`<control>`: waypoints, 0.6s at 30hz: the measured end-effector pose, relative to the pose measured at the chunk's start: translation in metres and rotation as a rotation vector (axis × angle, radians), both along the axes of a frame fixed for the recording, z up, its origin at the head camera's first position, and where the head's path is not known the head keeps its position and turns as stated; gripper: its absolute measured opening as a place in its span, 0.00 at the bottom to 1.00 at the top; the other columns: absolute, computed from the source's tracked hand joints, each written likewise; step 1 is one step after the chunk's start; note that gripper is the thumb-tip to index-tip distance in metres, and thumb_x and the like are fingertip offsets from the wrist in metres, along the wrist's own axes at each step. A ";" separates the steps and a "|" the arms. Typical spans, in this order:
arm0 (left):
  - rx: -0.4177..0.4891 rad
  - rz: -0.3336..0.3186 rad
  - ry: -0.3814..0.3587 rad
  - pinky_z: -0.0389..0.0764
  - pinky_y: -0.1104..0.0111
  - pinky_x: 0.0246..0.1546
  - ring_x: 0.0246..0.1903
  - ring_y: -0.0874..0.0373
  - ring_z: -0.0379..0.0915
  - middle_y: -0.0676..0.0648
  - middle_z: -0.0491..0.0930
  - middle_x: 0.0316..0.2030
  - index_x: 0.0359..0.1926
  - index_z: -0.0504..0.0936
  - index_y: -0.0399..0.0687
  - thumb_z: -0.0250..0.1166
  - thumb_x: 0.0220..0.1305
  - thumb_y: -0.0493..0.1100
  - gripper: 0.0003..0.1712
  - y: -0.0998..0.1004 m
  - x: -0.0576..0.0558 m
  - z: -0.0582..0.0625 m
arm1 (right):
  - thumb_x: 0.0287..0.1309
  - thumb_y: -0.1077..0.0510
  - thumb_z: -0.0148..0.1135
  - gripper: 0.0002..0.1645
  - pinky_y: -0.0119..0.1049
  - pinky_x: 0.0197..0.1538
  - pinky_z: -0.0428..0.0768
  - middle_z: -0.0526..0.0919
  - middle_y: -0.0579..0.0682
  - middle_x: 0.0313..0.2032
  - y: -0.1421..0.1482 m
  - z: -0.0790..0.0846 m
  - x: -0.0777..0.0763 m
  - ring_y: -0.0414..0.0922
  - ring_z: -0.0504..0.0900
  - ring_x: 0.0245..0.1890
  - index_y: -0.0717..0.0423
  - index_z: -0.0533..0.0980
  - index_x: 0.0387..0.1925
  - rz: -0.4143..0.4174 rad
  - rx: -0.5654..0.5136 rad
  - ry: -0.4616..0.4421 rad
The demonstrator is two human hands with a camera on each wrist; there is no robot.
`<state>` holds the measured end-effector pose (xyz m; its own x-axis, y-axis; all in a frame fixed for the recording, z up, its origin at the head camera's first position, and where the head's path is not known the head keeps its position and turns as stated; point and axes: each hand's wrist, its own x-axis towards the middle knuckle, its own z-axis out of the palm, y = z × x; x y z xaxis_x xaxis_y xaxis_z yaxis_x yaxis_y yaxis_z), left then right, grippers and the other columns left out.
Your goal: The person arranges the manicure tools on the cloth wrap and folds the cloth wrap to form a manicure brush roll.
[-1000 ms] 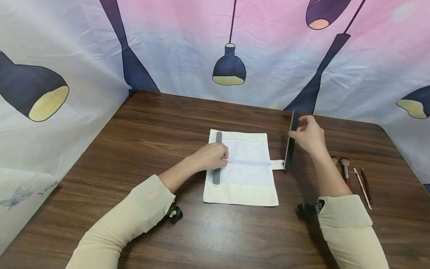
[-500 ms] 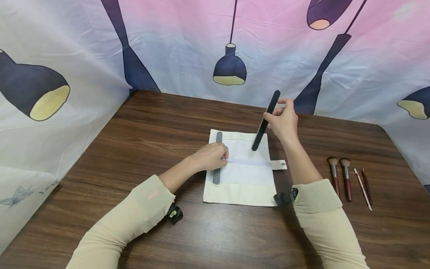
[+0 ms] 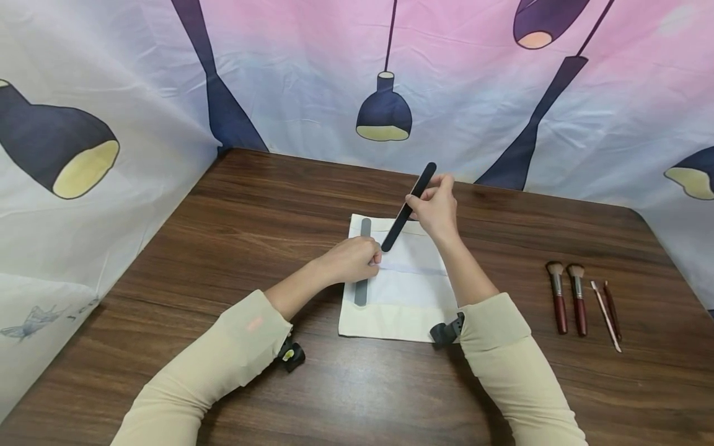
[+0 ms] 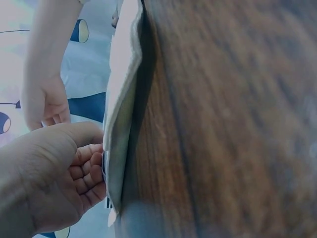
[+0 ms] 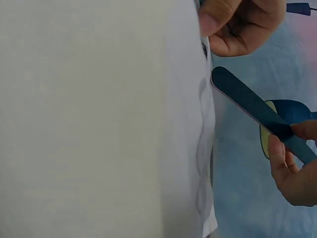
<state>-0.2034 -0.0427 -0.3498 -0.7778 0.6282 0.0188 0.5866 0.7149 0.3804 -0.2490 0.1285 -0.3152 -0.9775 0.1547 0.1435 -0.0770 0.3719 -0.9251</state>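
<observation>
A cream cloth pouch (image 3: pixel 390 322) with a white lining lies unfolded on the table. My left hand (image 3: pixel 348 259) rests over its left part, fingers curled, and pinches the pale band (image 3: pixel 413 271) that crosses the lining. Under that hand a grey nail file (image 3: pixel 361 292) lies upright along the pouch's left side, its middle hidden. Between thumb and fingers my right hand (image 3: pixel 437 207) holds a black nail file (image 3: pixel 396 230), tilted above the pouch, its lower end close to the left fingers. In the right wrist view the black nail file (image 5: pixel 247 101) appears apart from the cloth.
On the right of the wooden table (image 3: pixel 312 409) lie two makeup brushes (image 3: pixel 559 303) with red handles. Beside them are a slim pale stick (image 3: pixel 607 317) and a thin dark red tool (image 3: pixel 612 310). A patterned cloth backdrop (image 3: pixel 301 80) stands behind the table.
My right hand has carried the black nail file leftward from the pouch's right side to above the pouch, tilting it toward my left hand. The left hand has stayed in place.
</observation>
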 end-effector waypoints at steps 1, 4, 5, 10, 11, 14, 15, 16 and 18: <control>0.002 0.000 0.001 0.68 0.70 0.27 0.26 0.59 0.67 0.51 0.72 0.24 0.27 0.78 0.42 0.61 0.53 0.35 0.01 0.000 0.000 0.000 | 0.54 0.64 0.62 0.31 0.41 0.36 0.80 0.73 0.54 0.31 -0.001 -0.001 0.000 0.53 0.81 0.29 0.58 0.56 0.53 0.008 0.008 -0.007; 0.007 0.001 0.000 0.67 0.70 0.26 0.25 0.59 0.67 0.51 0.72 0.24 0.26 0.77 0.43 0.62 0.53 0.34 0.02 0.001 0.000 0.000 | 0.54 0.63 0.63 0.31 0.38 0.33 0.81 0.73 0.54 0.31 -0.003 -0.005 0.000 0.55 0.81 0.31 0.58 0.56 0.54 0.032 0.044 -0.037; 0.008 0.001 -0.002 0.67 0.71 0.25 0.25 0.59 0.67 0.51 0.72 0.24 0.26 0.77 0.43 0.62 0.53 0.34 0.02 0.001 0.000 0.000 | 0.54 0.63 0.63 0.31 0.38 0.33 0.80 0.74 0.54 0.31 -0.004 -0.005 0.000 0.55 0.81 0.31 0.58 0.56 0.54 0.039 0.059 -0.049; 0.003 0.000 -0.001 0.66 0.71 0.24 0.24 0.59 0.67 0.51 0.72 0.23 0.25 0.77 0.43 0.62 0.53 0.34 0.03 0.002 0.000 0.000 | 0.54 0.61 0.63 0.30 0.35 0.30 0.80 0.75 0.55 0.32 -0.007 -0.006 0.001 0.53 0.81 0.28 0.58 0.58 0.54 0.078 0.137 -0.106; 0.004 0.000 0.000 0.66 0.71 0.24 0.24 0.59 0.67 0.51 0.72 0.23 0.25 0.77 0.43 0.62 0.53 0.34 0.02 0.001 0.000 0.000 | 0.54 0.61 0.62 0.30 0.35 0.29 0.79 0.75 0.55 0.32 -0.007 -0.006 0.001 0.53 0.81 0.28 0.58 0.58 0.54 0.086 0.155 -0.118; 0.006 -0.002 0.002 0.67 0.71 0.25 0.24 0.59 0.67 0.51 0.72 0.23 0.25 0.78 0.43 0.62 0.53 0.34 0.02 0.001 0.000 0.000 | 0.55 0.61 0.62 0.30 0.34 0.29 0.78 0.75 0.55 0.32 -0.009 -0.007 0.001 0.53 0.81 0.26 0.58 0.57 0.55 0.100 0.195 -0.156; 0.007 -0.003 0.002 0.67 0.71 0.25 0.24 0.59 0.67 0.51 0.72 0.24 0.26 0.78 0.42 0.63 0.53 0.34 0.02 0.001 0.000 0.000 | 0.55 0.61 0.62 0.30 0.33 0.28 0.78 0.75 0.54 0.32 -0.010 -0.007 0.000 0.52 0.81 0.26 0.58 0.57 0.55 0.104 0.205 -0.168; 0.007 -0.003 0.001 0.67 0.71 0.25 0.24 0.59 0.66 0.51 0.72 0.24 0.26 0.78 0.42 0.63 0.53 0.34 0.02 0.001 0.000 0.000 | 0.55 0.61 0.61 0.30 0.34 0.29 0.79 0.75 0.55 0.32 -0.011 -0.007 0.000 0.51 0.80 0.25 0.58 0.57 0.55 0.110 0.215 -0.180; 0.001 -0.003 0.000 0.67 0.71 0.25 0.24 0.59 0.66 0.51 0.72 0.24 0.27 0.78 0.42 0.63 0.53 0.35 0.01 0.001 0.000 -0.001 | 0.55 0.62 0.61 0.30 0.36 0.30 0.79 0.75 0.55 0.33 -0.012 -0.008 0.000 0.49 0.79 0.23 0.59 0.57 0.55 0.124 0.233 -0.206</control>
<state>-0.2034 -0.0421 -0.3503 -0.7762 0.6302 0.0196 0.5885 0.7132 0.3808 -0.2488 0.1165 -0.3229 -0.9990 0.0193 -0.0415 0.0450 0.5752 -0.8168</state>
